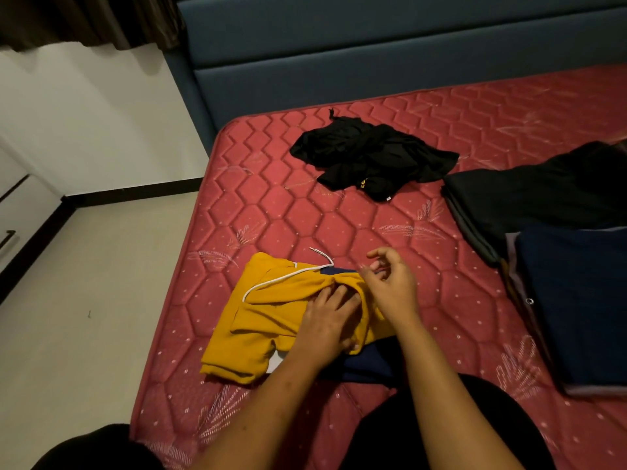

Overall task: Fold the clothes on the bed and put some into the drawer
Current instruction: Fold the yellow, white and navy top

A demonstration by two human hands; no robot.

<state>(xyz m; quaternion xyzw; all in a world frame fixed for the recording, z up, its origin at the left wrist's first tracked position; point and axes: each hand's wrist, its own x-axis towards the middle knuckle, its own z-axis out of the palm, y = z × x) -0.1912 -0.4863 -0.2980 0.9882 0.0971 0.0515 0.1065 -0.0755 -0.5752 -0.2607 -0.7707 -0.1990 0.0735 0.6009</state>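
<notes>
Cut off by the right edge: black folded stack (543, 198) and navy folded piece (583, 300). At the left edge, only a sliver of drawer front (20, 205) and handle (8, 237). Middle of the yellow garment (258, 327) hidden under the left hand (325, 320). Fingertips (375, 266) of the right hand (390, 286) blurred — grip impossible to tell. Yellow print (364, 184) on the black garment (369, 157) too small to read.

Wall: white wall (101, 113) at left; black skirting (135, 191) along its foot
Floor: pale smooth floor (84, 317) beside the bed
Curtain: dark curtain (84, 18) hanging top left
Bed: red quilted mattress (278, 205); blue padded headboard (373, 45) behind it
Storage: white drawer front (13, 215) with a dark handle (7, 239), at the left edge
Light: dim, warm
</notes>
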